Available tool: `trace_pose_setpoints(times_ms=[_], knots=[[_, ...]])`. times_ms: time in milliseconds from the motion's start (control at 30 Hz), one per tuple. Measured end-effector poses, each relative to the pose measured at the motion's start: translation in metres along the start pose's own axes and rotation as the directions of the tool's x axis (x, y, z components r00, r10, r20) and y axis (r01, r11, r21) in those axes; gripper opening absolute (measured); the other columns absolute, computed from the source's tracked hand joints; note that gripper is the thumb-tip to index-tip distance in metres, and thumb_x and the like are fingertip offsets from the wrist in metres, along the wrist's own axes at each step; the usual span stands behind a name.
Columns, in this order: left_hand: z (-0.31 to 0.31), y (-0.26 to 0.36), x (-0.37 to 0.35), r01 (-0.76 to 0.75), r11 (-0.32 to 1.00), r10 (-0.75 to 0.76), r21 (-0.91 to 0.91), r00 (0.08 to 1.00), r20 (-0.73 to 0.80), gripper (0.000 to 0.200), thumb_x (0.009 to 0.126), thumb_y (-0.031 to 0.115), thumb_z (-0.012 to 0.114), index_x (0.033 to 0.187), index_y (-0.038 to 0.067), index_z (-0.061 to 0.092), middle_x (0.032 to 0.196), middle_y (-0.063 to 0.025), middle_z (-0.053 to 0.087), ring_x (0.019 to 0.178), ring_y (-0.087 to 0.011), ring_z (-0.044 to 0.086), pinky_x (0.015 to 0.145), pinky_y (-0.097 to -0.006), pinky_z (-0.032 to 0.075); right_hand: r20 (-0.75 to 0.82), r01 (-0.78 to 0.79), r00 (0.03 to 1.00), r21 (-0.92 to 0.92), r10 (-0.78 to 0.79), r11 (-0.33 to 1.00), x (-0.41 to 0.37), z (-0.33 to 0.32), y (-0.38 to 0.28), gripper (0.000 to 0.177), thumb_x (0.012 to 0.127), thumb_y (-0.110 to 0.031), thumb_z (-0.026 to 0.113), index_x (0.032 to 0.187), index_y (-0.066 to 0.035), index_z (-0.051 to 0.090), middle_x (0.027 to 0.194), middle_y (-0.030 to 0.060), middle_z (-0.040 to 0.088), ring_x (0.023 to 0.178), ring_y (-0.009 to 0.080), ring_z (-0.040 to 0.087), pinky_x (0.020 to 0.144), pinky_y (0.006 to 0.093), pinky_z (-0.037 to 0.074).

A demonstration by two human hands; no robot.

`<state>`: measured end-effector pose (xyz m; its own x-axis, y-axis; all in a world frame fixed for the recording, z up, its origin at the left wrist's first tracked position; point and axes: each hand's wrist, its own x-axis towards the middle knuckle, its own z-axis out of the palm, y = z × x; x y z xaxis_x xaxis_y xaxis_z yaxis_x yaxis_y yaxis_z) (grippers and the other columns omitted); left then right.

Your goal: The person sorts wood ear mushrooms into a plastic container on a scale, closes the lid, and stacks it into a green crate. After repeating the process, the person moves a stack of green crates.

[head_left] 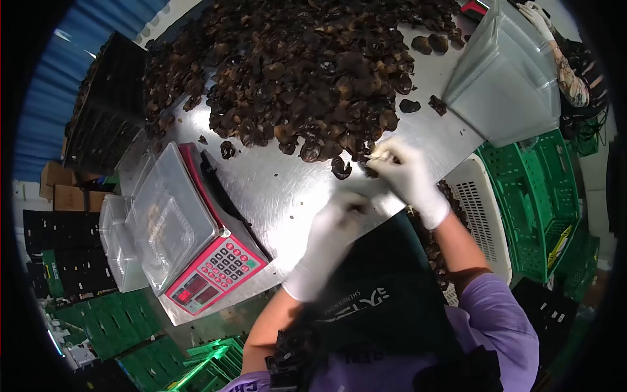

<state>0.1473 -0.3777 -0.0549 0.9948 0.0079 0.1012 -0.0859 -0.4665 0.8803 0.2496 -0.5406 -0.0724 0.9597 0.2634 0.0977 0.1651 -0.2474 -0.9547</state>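
A large heap of dark brown, curled wood ear mushrooms (307, 78) covers the far part of the metal table (281, 189). My right hand (408, 173), in a white glove, is at the heap's near edge, its fingers bent and pinched on a dark mushroom piece (369, 168). Closer to my body is my left hand (330, 228), also gloved and smeared by motion. Its fingers appear closed around a dark piece (358, 208), whose outline is blurred. One loose mushroom (340, 168) lies between the heap and my hands.
A red weighing scale (219, 271) carrying a clear plastic tub (173, 222) stands at left. Right of the table are a white perforated basket (480, 212) and green crates (532, 202). Stacked translucent tubs (503, 78) sit at the right corner, near another person's gloved hand (535, 18).
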Motion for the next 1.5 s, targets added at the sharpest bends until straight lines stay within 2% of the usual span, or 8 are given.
trace_pose_setpoints(times_ms=[67,433,667,800,933,1167,1300,1500], knots=[[0.011,0.025,-0.01,-0.106,0.992,0.124,-0.069,0.923,0.364,0.047,0.08,0.002,0.069,0.125,0.01,0.058,0.113,-0.0077,0.063,0.094,-0.0233,0.064,0.083,-0.0324,0.053,0.004,-0.106,0.994,0.268,0.108,0.958,0.005,-0.034,-0.013,0.006,0.082,-0.004,0.07,0.086,-0.005,0.065,0.07,-0.0052,0.058,0.06,0.0027,0.05,0.055,0.0183,0.04],[-0.023,-0.052,0.08,0.036,0.778,0.231,0.627,0.912,-0.338,0.03,0.076,0.003,0.068,0.105,0.009,0.065,0.09,-0.0089,0.061,0.084,-0.0257,0.061,0.074,-0.0355,0.051,0.19,-0.342,0.931,0.754,0.312,0.561,-0.004,-0.057,0.011,0.003,0.092,-0.005,0.061,0.095,-0.004,0.062,0.081,0.0045,0.064,0.057,0.0078,0.054,0.052,0.0197,0.044],[-0.02,-0.043,0.045,0.121,0.555,-0.371,-0.823,0.921,-0.114,0.013,0.09,0.002,0.053,0.095,0.001,0.065,0.09,-0.0046,0.063,0.072,-0.0095,0.056,0.061,-0.0204,0.044,0.132,-0.355,0.898,0.78,0.42,0.515,-0.001,-0.058,-0.005,0.018,0.092,-0.004,0.058,0.108,-0.002,0.066,0.089,0.0048,0.066,0.063,0.0075,0.054,0.054,0.0183,0.043],[-0.013,-0.049,0.047,0.264,0.615,-0.409,-0.743,0.912,-0.015,0.01,0.091,0.012,0.057,0.093,0.006,0.064,0.077,-0.0004,0.063,0.063,-0.0085,0.056,0.052,-0.019,0.038,0.122,-0.311,0.916,0.817,0.382,0.485,-0.002,-0.063,-0.003,0.018,0.091,-0.004,0.06,0.107,0.001,0.065,0.088,0.0073,0.066,0.063,0.0092,0.055,0.051,0.0197,0.043],[0.016,-0.045,0.055,0.299,0.835,-0.15,0.463,0.931,-0.332,0.028,0.077,0.025,0.077,0.081,0.003,0.06,0.066,-0.0089,0.06,0.058,-0.0183,0.059,0.059,-0.0325,0.048,0.15,-0.296,0.937,0.821,0.316,0.488,-0.003,-0.075,0.006,0.016,0.091,-0.004,0.059,0.106,0.001,0.064,0.085,0.0065,0.066,0.058,0.0085,0.053,0.051,0.019,0.043],[0.074,0.0,0.019,-0.244,0.946,0.232,0.212,0.969,0.081,0.021,0.082,0.02,0.069,0.098,0.006,0.067,0.076,-0.0099,0.062,0.072,-0.0278,0.064,0.067,-0.0364,0.052,0.112,-0.284,0.926,0.835,0.36,0.47,-0.006,-0.077,-0.005,0.017,0.093,-0.006,0.057,0.106,0.003,0.063,0.081,0.0051,0.063,0.057,0.0079,0.051,0.05,0.0191,0.041],[0.062,0.018,0.022,0.123,0.97,-0.079,-0.209,0.975,0.206,0.025,0.085,0.018,0.071,0.108,0.009,0.066,0.076,-0.0019,0.06,0.07,-0.0108,0.06,0.062,-0.0282,0.051,0.083,-0.263,0.886,0.9,0.456,0.347,-0.006,-0.07,-0.012,0.018,0.093,-0.006,0.058,0.107,0.003,0.063,0.082,0.0055,0.061,0.059,0.0108,0.053,0.051,0.0216,0.043],[0.026,-0.019,0.033,0.432,-0.212,-0.34,-0.877,0.808,0.481,0.023,0.099,0.022,0.052,0.113,0.006,0.062,0.098,-0.0077,0.065,0.081,-0.0177,0.063,0.073,-0.0292,0.054,0.081,-0.273,0.952,0.661,0.295,0.699,-0.006,-0.04,-0.049,0.018,0.092,-0.006,0.055,0.106,0.0,0.065,0.087,0.0037,0.065,0.061,0.0064,0.051,0.053,0.0191,0.042]])
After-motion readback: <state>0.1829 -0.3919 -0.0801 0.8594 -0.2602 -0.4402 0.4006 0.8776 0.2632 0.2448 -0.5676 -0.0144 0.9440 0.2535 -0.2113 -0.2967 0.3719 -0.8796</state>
